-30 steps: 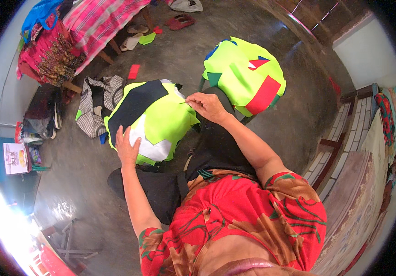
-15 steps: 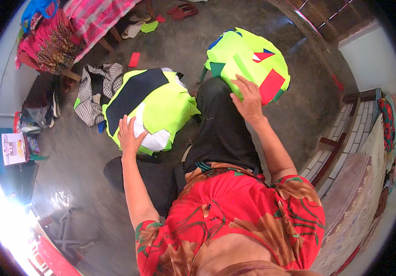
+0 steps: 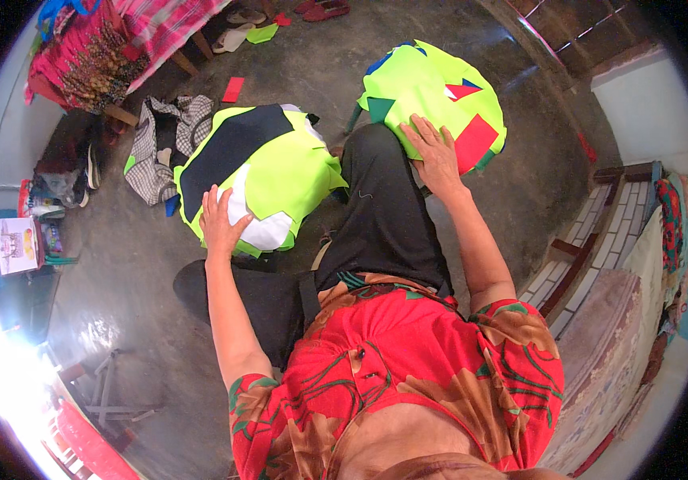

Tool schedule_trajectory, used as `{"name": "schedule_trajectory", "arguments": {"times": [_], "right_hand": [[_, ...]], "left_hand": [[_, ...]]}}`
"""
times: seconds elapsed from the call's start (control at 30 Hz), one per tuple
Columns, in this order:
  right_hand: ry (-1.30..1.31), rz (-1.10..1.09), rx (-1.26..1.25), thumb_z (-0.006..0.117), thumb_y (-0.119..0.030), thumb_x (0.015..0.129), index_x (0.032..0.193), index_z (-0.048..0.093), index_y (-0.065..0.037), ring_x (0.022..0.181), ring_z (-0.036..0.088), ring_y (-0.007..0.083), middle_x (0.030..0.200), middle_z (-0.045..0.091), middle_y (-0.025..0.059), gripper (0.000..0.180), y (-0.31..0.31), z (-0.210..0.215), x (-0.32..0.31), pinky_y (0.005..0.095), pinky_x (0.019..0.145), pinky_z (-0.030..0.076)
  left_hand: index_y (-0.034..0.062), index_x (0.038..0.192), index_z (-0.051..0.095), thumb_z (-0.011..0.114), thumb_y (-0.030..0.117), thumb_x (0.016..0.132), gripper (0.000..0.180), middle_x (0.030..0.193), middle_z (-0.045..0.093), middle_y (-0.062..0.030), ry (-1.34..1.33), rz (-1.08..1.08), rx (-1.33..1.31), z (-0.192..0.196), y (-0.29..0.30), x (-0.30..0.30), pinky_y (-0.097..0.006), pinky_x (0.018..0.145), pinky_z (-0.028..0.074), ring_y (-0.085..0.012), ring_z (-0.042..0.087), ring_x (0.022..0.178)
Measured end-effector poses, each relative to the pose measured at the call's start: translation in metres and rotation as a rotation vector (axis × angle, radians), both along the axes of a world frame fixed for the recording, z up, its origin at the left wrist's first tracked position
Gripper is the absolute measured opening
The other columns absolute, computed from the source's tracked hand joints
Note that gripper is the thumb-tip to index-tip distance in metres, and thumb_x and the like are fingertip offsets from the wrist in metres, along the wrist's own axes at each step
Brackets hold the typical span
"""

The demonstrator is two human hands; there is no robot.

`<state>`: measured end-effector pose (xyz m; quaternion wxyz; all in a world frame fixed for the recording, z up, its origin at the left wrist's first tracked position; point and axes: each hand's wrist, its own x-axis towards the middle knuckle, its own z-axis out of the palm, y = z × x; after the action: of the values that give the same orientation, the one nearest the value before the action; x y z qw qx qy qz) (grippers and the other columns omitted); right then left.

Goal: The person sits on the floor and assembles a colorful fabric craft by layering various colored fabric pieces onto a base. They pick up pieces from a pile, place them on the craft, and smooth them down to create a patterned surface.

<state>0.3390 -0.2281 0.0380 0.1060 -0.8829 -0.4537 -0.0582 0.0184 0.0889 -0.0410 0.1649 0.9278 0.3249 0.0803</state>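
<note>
Two heaps of cut cloth pieces lie in front of me, one on each side of my raised knee. My left hand rests with fingers spread on the near edge of the left heap, which is neon yellow-green with a broad black piece and white patches. On the near side of the right heap lies my right hand, its fingers stretched out. That heap is neon yellow-green too, with a red rectangle and a green corner piece. What supports the heaps is mostly hidden beneath the cloth.
A checked garment lies beside the left heap, and a red scrap is beyond it. Shoes stand at the far side. A pink-covered piece of furniture is far left. White slatted panels are at right.
Both heaps and my hands sit slightly higher in the picture. My right hand's fingers have flattened onto the cloth. The left hand keeps its place on its heap.
</note>
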Motion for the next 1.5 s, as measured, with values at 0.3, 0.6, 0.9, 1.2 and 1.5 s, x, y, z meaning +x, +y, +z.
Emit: {"name": "schedule_trajectory", "arguments": {"times": [0.3, 0.6, 0.9, 1.2, 1.5], "right_hand": [[0.047, 0.024, 0.011, 0.068, -0.007, 0.07, 0.138, 0.042, -0.022, 0.134, 0.035, 0.0261, 0.145, 0.036, 0.0047, 0.074, -0.002, 0.001, 0.007, 0.0508, 0.109, 0.026], [0.133, 0.06, 0.0, 0.065, -0.012, 0.073, 0.137, 0.044, -0.023, 0.136, 0.031, 0.0254, 0.147, 0.034, 0.0048, 0.067, -0.004, 0.004, 0.011, 0.0519, 0.111, 0.021], [0.101, 0.035, 0.001, 0.061, -0.015, 0.083, 0.135, 0.047, -0.025, 0.135, 0.032, 0.0247, 0.145, 0.036, 0.0043, 0.055, -0.002, -0.006, 0.013, 0.0535, 0.11, 0.021], [0.193, 0.059, 0.051, 0.067, -0.014, 0.079, 0.135, 0.047, -0.026, 0.136, 0.031, 0.0236, 0.145, 0.037, 0.0034, 0.061, -0.005, 0.001, 0.012, 0.0546, 0.111, 0.019], [0.238, 0.103, 0.04, 0.066, -0.007, 0.074, 0.133, 0.048, -0.024, 0.136, 0.031, 0.0242, 0.145, 0.037, 0.0039, 0.064, -0.009, -0.003, 0.021, 0.058, 0.11, 0.018]], "left_hand": [[0.0191, 0.132, 0.045, 0.079, 0.031, 0.066, 0.075, 0.149, 0.028, -0.0072, -0.027, -0.015, 0.017, -0.004, 0.003, 0.0, -0.054, 0.104, 0.027, -0.0303, 0.022, 0.139], [0.0202, 0.13, 0.046, 0.08, 0.03, 0.065, 0.074, 0.148, 0.029, -0.0067, -0.022, -0.003, 0.012, -0.002, 0.001, 0.001, -0.055, 0.104, 0.028, -0.0308, 0.023, 0.138], [0.0197, 0.13, 0.047, 0.079, 0.03, 0.065, 0.074, 0.148, 0.03, -0.0075, -0.026, -0.006, 0.006, -0.001, 0.002, 0.001, -0.054, 0.104, 0.029, -0.031, 0.023, 0.138], [0.0195, 0.131, 0.047, 0.079, 0.031, 0.066, 0.073, 0.148, 0.03, -0.0072, -0.041, -0.012, 0.007, -0.005, 0.004, -0.001, -0.053, 0.104, 0.028, -0.0303, 0.023, 0.138], [0.0196, 0.132, 0.047, 0.078, 0.034, 0.066, 0.074, 0.149, 0.029, -0.007, -0.031, -0.011, 0.004, -0.006, 0.005, -0.002, -0.054, 0.105, 0.027, -0.0299, 0.022, 0.139]]}}
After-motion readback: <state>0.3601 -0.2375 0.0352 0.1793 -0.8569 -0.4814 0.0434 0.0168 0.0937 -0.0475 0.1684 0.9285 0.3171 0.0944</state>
